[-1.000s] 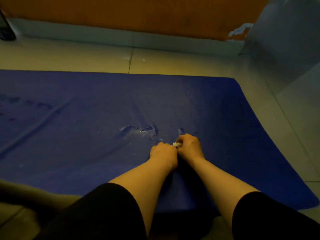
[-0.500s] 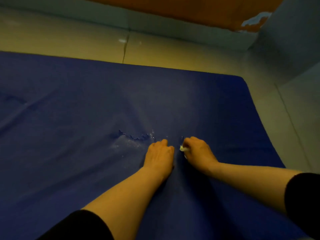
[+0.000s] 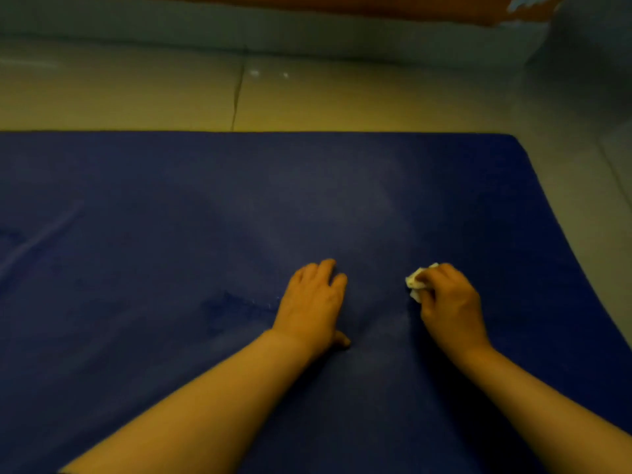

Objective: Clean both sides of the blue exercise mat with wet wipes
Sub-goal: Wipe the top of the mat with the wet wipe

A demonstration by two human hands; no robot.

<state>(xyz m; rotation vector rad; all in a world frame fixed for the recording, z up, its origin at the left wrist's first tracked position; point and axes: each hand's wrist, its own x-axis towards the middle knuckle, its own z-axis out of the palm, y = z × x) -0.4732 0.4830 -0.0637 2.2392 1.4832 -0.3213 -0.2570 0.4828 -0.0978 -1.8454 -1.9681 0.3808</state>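
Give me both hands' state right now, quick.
Left hand: open, flat on the blue mat.
Right hand: closed on a crumpled wet wipe.

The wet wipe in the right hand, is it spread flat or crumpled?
Crumpled. The wet wipe is a small bunched wad that the right hand grips against the blue mat.

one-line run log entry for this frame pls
step: wiping top face | left hand: flat on blue foam exercise mat | right hand: grips crumpled white wet wipe on mat | flip: not yet
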